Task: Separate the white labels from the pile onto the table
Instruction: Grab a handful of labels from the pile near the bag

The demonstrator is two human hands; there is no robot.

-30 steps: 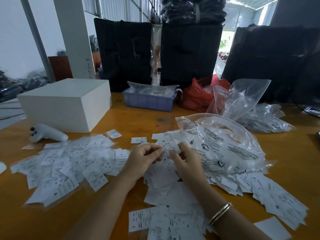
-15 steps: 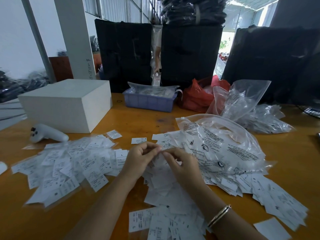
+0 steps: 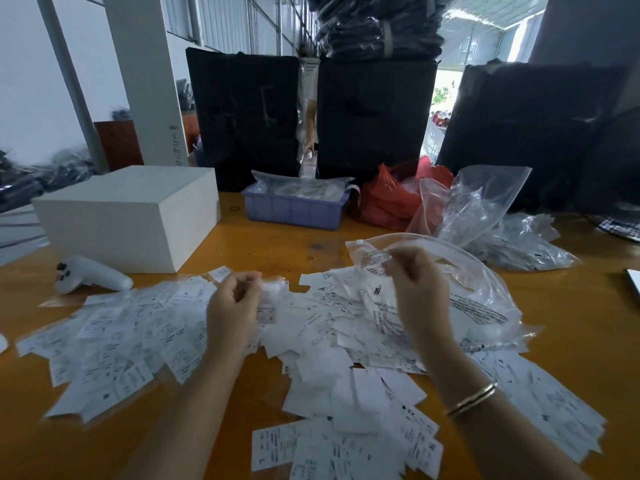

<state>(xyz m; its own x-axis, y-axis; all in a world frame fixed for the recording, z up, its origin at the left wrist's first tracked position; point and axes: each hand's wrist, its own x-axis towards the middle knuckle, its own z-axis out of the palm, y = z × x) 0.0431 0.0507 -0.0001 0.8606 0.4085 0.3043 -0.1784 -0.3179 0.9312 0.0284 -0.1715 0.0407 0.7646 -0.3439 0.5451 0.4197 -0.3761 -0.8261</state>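
Both hands have parted: left hand (image 3: 232,308) pinches a papery label (image 3: 273,289), right hand (image 3: 417,289) curled, blurred.

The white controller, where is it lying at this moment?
In the head view the white controller lies on the table's left side, just in front of the white box, behind the left spread of labels.

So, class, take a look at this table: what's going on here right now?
A person is sorting a big heap of white labels on an orange wooden table. The left hand pinches a blurred white label, drawn toward the labels spread out on the left. The right hand is raised with fingers curled over the clear zip bag; whether it holds anything is unclear.
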